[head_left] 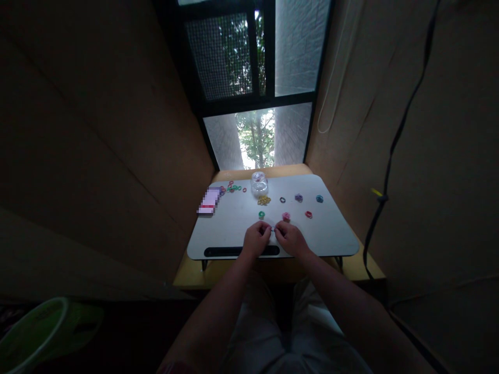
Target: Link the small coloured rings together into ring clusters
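Note:
My left hand [257, 238] and my right hand [289, 237] meet over the front middle of the white lap table [226, 226]. Fingers of both are pinched together on a small pale thing [273, 228], too tiny to make out. Just beyond them lie a green ring bundle [261, 214], a pink bundle [286, 215] and a red bundle [309, 214]. Farther back are a yellow pile of rings [264, 200], a dark ring [283, 199], a purple bundle [298, 197] and a blue-green bundle [319, 198].
A clear plastic jar [259, 185] stands at the back. Loose red and green rings [234, 188] lie scattered at the back left, beside a blurred-out phone-like slab [209, 201]. A black slot [224, 252] runs along the front edge. Walls close in on both sides; a dark cord [401, 124] hangs right.

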`<state>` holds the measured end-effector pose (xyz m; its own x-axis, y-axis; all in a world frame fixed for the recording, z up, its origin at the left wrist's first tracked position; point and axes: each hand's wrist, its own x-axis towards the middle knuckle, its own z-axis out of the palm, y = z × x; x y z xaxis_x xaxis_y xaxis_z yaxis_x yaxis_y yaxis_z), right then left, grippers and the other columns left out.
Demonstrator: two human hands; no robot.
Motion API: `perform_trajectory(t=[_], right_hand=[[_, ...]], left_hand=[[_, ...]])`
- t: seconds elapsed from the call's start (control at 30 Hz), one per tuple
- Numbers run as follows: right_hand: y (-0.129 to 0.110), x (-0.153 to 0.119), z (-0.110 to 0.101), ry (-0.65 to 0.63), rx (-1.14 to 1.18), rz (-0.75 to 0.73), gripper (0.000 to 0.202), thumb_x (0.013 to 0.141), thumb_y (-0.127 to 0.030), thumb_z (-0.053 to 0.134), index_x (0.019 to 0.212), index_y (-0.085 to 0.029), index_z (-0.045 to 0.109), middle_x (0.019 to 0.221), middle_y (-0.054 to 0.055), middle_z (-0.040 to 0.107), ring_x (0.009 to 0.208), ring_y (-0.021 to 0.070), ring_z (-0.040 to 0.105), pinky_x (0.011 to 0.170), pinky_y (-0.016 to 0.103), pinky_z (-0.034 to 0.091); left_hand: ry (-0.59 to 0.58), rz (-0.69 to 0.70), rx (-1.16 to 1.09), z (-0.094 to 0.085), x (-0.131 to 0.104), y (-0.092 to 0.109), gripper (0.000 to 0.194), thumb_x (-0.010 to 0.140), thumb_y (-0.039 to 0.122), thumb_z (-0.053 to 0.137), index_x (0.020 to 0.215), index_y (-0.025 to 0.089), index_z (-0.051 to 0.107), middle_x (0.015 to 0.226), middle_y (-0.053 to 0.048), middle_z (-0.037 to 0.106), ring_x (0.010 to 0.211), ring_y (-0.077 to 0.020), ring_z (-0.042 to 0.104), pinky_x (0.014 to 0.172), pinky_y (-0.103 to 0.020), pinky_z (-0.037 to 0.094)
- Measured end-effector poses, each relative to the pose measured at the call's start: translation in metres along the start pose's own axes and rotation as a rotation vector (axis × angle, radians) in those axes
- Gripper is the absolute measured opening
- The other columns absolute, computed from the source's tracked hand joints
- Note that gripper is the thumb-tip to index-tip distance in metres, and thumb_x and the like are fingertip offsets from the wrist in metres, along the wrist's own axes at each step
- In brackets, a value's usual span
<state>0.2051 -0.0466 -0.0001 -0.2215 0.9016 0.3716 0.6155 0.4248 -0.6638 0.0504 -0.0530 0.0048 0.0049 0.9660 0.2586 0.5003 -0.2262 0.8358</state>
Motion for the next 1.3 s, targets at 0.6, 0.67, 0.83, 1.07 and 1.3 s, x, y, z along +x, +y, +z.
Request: perform_trajectory(t=[0.6, 0.67, 0.83, 1.07, 1.3], right_hand=[[0.0023, -0.0005, 0.0012, 0.000, -0.002, -0.020, 0.015, 0.083, -0.025, 0.047, 0.069, -0.020, 0.053, 0.062, -0.002, 0.054, 0.059, 0.0121, 0.047, 0.058, 0.022, 0.033], [0.0022, -0.0005, 0.0011, -0.004, -0.006, -0.020, 0.015, 0.083, -0.025, 0.047, 0.070, -0.020, 0.053, 0.063, -0.001, 0.054, 0.059, 0.0122, 0.047, 0.058, 0.022, 0.033], [0.0025, 0.0001, 0.0014, 0.001, -0.010, -0.027, 0.016, 0.083, -0.024, 0.046, 0.070, -0.020, 0.054, 0.062, -0.002, 0.054, 0.058, 0.0119, 0.046, 0.057, 0.022, 0.032], [0.0033, 0.0008, 0.0014, 0.003, 0.000, -0.032, 0.016, 0.083, -0.024, 0.046, 0.070, -0.020, 0.056, 0.061, -0.001, 0.053, 0.058, 0.0117, 0.046, 0.057, 0.022, 0.032], [0.0033, 0.0010, 0.0007, -0.001, 0.007, -0.028, 0.016, 0.082, -0.023, 0.047, 0.070, -0.019, 0.055, 0.061, -0.002, 0.052, 0.057, 0.0112, 0.046, 0.057, 0.022, 0.032]], left_hand=[[-0.016, -0.010, -0.047, 0.0009, -0.0011, 0.0000, 0.017, 0.079, 0.033, 0.058, 0.084, 0.017, 0.062, 0.073, 0.001, 0.063, 0.062, -0.0095, 0.054, 0.061, -0.022, 0.042], [-0.027, 0.003, -0.016, 0.0003, -0.0010, -0.0003, 0.016, 0.080, 0.033, 0.057, 0.080, 0.018, 0.063, 0.071, 0.001, 0.063, 0.064, -0.0101, 0.054, 0.063, -0.023, 0.042], [-0.023, 0.010, 0.033, -0.0014, -0.0012, 0.0003, 0.019, 0.083, 0.034, 0.053, 0.079, 0.018, 0.062, 0.071, 0.001, 0.062, 0.066, -0.0110, 0.054, 0.064, -0.024, 0.040], [-0.055, 0.010, 0.026, -0.0007, -0.0007, -0.0023, 0.020, 0.086, 0.035, 0.049, 0.079, 0.018, 0.059, 0.071, 0.001, 0.060, 0.066, -0.0111, 0.054, 0.064, -0.024, 0.039], [-0.056, 0.011, 0.020, -0.0020, 0.0002, -0.0018, 0.023, 0.090, 0.033, 0.042, 0.079, 0.017, 0.056, 0.071, 0.001, 0.060, 0.068, -0.0113, 0.054, 0.066, -0.024, 0.039]])
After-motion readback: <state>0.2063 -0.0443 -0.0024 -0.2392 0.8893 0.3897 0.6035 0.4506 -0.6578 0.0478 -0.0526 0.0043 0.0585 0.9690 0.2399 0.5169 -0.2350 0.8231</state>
